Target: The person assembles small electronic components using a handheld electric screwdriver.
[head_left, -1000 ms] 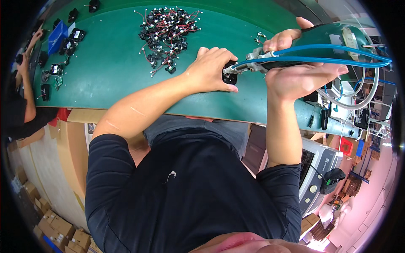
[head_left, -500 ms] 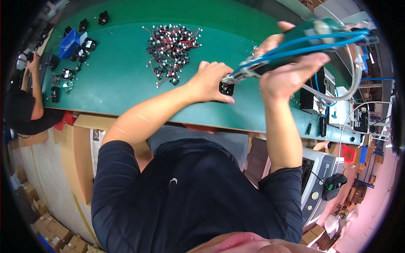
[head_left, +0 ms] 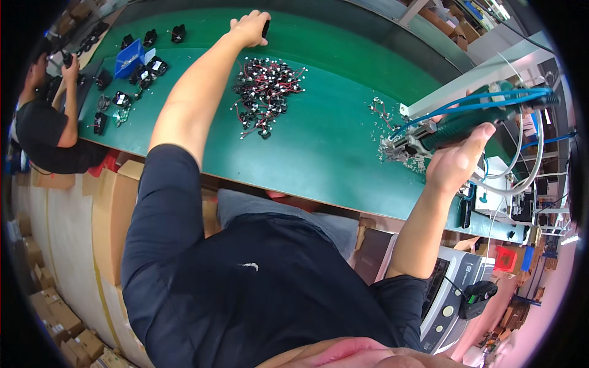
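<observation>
My left hand (head_left: 249, 30) reaches far out over the green strip at the back of the bench. Its fingers are closed round a small black plastic part (head_left: 265, 28), mostly hidden by the hand. On the right, my right hand (head_left: 457, 161) grips a green air screwdriver (head_left: 469, 126) with blue hoses and a metal nose. The nose points left, above a scatter of small pale bits (head_left: 385, 140). Between the hands lies a heap of small black parts with red and black leads and white plugs (head_left: 265, 95).
At the left stand a blue bin (head_left: 129, 59) and several black units (head_left: 142, 76). Another person in black (head_left: 46, 126) works beyond them. Clear and blue hoses (head_left: 537, 150) loop beside a white box (head_left: 492, 202) on the right. The bench's front edge (head_left: 307, 199) runs before me.
My left hand has left the screwdriver's nose and swung forward and left, carrying the black part. My right hand has drawn the screwdriver to the right and lower.
</observation>
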`<act>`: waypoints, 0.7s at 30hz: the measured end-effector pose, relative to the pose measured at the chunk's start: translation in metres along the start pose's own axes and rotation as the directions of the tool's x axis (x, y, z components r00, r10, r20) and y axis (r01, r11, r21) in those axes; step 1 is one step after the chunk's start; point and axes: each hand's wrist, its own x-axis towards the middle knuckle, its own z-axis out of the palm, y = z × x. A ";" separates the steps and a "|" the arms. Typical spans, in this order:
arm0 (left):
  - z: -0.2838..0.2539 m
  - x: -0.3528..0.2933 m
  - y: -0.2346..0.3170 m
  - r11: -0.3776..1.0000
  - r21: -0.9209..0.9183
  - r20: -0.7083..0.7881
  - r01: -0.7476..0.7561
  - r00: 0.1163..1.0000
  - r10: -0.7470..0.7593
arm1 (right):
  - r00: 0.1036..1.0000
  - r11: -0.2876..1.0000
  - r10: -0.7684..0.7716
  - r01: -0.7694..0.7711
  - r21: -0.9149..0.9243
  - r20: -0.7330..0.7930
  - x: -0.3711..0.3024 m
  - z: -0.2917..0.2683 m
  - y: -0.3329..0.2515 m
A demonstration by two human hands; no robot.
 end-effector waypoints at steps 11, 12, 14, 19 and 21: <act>-0.049 -0.178 -0.032 0.824 -0.444 -0.605 -0.352 0.796 0.013 | 0.838 0.900 0.093 0.161 -0.405 0.538 -0.129 0.100 0.076; -0.050 -0.223 -0.028 0.823 -0.461 -0.648 -0.331 0.760 -0.057 | 0.833 0.880 0.107 0.175 -0.442 0.543 -0.137 0.115 0.094; -0.031 -0.314 -0.049 0.717 -0.652 -0.597 -0.247 0.750 -0.285 | 0.819 0.818 0.108 0.249 -0.519 0.563 -0.142 0.137 0.112; 0.087 -0.542 -0.112 0.316 -0.821 -0.132 0.476 0.380 -0.916 | 0.831 0.625 0.193 0.306 -0.718 0.522 -0.136 0.152 0.117; 0.131 -0.642 -0.133 0.396 -0.637 -0.271 0.662 0.290 -0.918 | 0.831 0.573 0.200 0.330 -0.750 0.519 -0.138 0.162 0.124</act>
